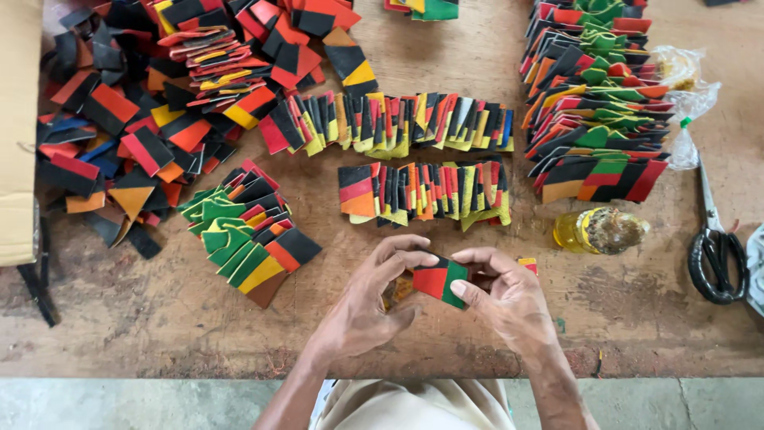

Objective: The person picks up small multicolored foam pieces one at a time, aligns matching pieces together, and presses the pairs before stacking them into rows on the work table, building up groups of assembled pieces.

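Here both hands meet over the near edge of the table (159, 318). The left hand (374, 306) and right hand (505, 299) together pinch one small patch (438, 280), red, green and black, held just above the wood between them. Left thumb and forefinger close on its left edge; right thumb presses its lower right corner, fingers curled behind. Another orange piece shows under the left palm, can't tell if it is gripped.

Just beyond the hands lie two rows (422, 159) of patches standing on edge, overlapped. To the left sits a green-topped stack (243, 239), and past it a loose heap (135, 119) of red, black and orange pieces. A tall stack (593, 103) runs up the right side. A small bottle (597, 231) of yellow liquid lies near the right hand; scissors (716, 247) rest well apart at the right edge.
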